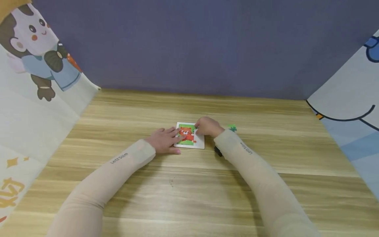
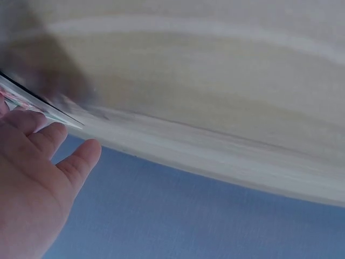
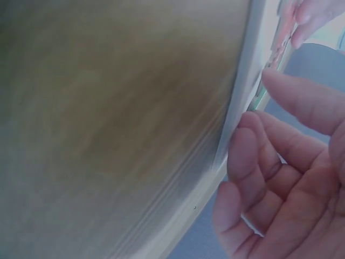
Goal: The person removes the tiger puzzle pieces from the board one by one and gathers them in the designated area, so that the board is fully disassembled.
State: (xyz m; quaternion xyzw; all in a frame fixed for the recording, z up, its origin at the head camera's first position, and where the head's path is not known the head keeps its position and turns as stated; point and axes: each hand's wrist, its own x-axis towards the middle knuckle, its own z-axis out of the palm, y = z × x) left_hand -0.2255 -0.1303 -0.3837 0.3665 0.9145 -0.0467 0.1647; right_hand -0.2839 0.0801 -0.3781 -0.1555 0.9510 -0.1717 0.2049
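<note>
A small jigsaw puzzle with an orange tiger on green (image 1: 186, 131) lies in a white tray (image 1: 200, 143) on the table. Along the tray's right side a white strip of bare bottom shows. My left hand (image 1: 164, 141) rests with spread fingers over the puzzle's left part, thumb below the tray's near edge. At the tray's upper right, my right hand (image 1: 208, 126) bends its fingers down to the puzzle's edge. A thin green-edged puzzle piece (image 3: 260, 101) shows between the right thumb and index finger, mostly hidden by them.
Another green puzzle piece (image 1: 232, 127) lies on the wooden table (image 1: 177, 197) beyond the right sleeve. A small black object (image 1: 218, 151) shows beneath the right wrist. A dark blue panel (image 1: 189, 49) closes off the back, with printed cloth on both sides.
</note>
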